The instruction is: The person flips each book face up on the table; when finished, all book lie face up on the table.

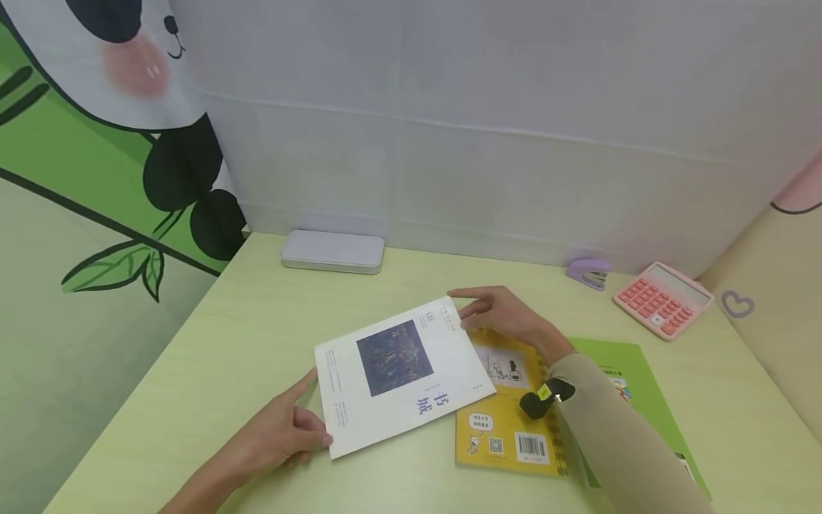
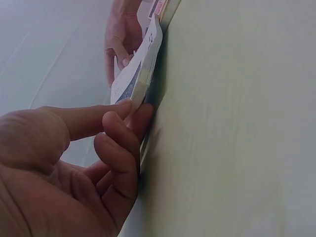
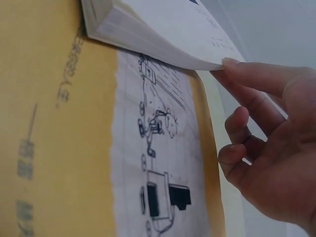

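A white book (image 1: 404, 371) with a dark picture on its cover lies tilted over a yellow spiral notebook (image 1: 507, 421). My left hand (image 1: 302, 421) pinches its near left corner, thumb on top and fingers beneath; the left wrist view shows this grip (image 2: 129, 111) on the book (image 2: 140, 74), raised a little off the table. My right hand (image 1: 469, 303) holds the far right corner. In the right wrist view a fingertip (image 3: 232, 63) meets the corner of the book (image 3: 163, 34), lifted above the yellow notebook (image 3: 59, 148), with the other fingers curled.
A green book (image 1: 632, 371) lies under the yellow notebook. At the back of the pale green table (image 1: 225, 343) stand a grey pencil case (image 1: 332, 251), a purple stapler (image 1: 587, 273) and a pink calculator (image 1: 663, 298). A white partition rises behind them.
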Tool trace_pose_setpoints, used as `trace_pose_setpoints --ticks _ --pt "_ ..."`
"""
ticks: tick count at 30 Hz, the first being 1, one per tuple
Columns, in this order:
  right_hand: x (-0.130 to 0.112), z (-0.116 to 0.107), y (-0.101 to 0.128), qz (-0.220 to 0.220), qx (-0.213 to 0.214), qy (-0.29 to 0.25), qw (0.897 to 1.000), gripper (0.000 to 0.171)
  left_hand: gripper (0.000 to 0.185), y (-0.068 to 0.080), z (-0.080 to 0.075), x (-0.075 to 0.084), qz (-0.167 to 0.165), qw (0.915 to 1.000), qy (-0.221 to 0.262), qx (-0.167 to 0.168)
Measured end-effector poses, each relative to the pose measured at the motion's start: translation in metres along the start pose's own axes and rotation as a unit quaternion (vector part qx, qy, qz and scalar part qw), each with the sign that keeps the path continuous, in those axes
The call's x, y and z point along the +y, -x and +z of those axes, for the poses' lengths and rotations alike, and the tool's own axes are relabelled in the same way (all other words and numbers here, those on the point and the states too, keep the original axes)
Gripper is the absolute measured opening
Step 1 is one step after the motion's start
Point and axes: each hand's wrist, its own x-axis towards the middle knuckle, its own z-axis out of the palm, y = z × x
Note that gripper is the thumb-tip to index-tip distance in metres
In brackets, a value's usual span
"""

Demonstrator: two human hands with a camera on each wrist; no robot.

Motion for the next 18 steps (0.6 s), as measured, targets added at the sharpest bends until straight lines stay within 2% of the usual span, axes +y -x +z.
trace_pose_setpoints --ticks 8,18 --pt "-0.0007 0.0017 -0.0021 0.012 -0.001 0.013 1.000 0.058 0.117 -0.0006 0.0001 0.0011 -0.002 0.9999 -0.008 -0.008" --pt "0.0035 0.0047 -0.0080 0.004 0.003 0.029 1.000 0.056 0.119 -0.0002 0.0030 0.0041 0.000 0.9997 -0.020 -0.010"
